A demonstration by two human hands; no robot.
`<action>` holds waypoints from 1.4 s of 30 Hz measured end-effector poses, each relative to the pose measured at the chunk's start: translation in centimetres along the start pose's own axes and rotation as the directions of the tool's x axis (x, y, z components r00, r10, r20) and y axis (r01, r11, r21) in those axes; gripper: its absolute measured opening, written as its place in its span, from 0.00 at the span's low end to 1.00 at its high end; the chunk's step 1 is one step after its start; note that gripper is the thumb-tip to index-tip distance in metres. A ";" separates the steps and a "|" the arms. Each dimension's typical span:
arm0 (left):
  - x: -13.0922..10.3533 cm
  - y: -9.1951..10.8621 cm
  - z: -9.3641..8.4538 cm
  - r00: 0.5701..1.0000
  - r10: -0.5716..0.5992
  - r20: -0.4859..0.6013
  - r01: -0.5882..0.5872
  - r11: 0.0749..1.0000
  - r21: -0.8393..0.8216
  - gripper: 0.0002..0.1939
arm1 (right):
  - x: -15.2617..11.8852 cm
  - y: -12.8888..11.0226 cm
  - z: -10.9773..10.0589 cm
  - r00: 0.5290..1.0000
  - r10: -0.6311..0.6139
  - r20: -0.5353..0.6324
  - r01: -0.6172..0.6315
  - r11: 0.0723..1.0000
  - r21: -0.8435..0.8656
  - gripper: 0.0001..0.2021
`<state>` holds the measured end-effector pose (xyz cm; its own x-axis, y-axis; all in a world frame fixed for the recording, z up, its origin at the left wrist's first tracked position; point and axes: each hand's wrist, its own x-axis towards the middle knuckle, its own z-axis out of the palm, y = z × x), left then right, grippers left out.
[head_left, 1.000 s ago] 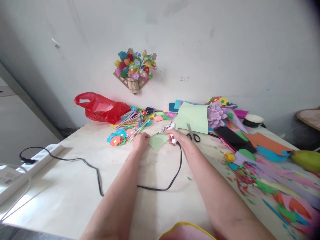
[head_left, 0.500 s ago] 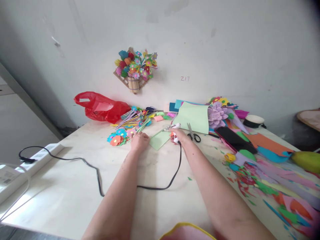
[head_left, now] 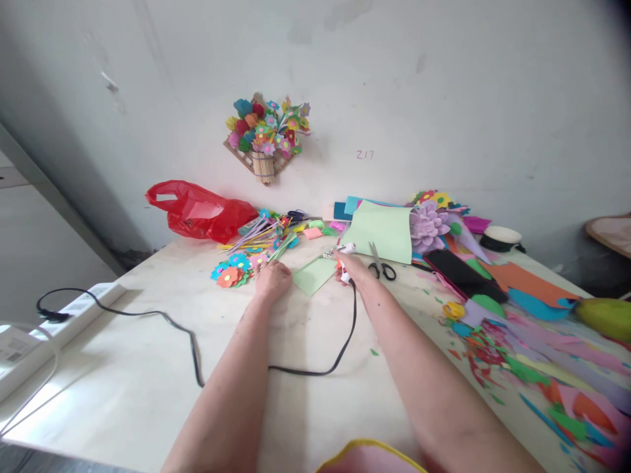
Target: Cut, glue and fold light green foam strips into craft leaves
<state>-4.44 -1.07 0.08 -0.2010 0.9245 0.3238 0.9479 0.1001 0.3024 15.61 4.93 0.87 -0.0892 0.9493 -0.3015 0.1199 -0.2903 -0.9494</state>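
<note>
My right hand point(head_left: 346, 270) is wrapped around a white hot glue gun point(head_left: 348, 249) with an orange trigger. The gun's nozzle points left, over the top edge of a small pale green sheet point(head_left: 313, 276) lying on the table. A black cord point(head_left: 352, 322) runs from the gun's handle. My left hand point(head_left: 273, 279) is down on the table just left of that sheet, its fingers curled in. What the left fingertips hold, if anything, is hidden. Thin pale green strips point(head_left: 284, 246) lie just beyond them, and foam flowers point(head_left: 231, 270) sit to their left.
Black-handled scissors point(head_left: 382, 264) and a larger green sheet point(head_left: 379, 230) lie right of the glue gun. Further right are a phone point(head_left: 463, 274) and foam scraps point(head_left: 493, 348). A red plastic bag point(head_left: 202, 213) is at back left, a power strip point(head_left: 83, 305) at far left.
My left hand has shifted very slightly left, away from the small green sheet's edge. The glue gun stays in my right hand in nearly the same spot.
</note>
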 end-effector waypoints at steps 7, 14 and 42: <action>0.1 -0.1 0.2 1.000 0.001 -0.019 -0.002 1.000 -0.014 0.09 | -0.1 -0.1 -0.1 1.000 -0.002 0.028 0.002 1.000 0.004 0.17; 0.2 -0.2 0.3 1.000 0.000 -0.002 0.000 1.000 -0.012 0.09 | 0.4 0.2 0.1 0.999 -0.012 -0.030 0.013 1.000 0.028 0.17; 0.4 -0.3 0.8 1.000 0.003 -0.028 -0.004 1.000 -0.029 0.10 | -1.2 -0.6 0.8 0.990 0.008 0.143 0.001 0.998 -0.062 0.17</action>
<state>-4.63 -0.38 -0.63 -0.2049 0.9142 0.3497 0.9411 0.0857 0.3272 14.83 3.81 1.72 -0.2287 0.9201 -0.3181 0.1810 -0.2809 -0.9425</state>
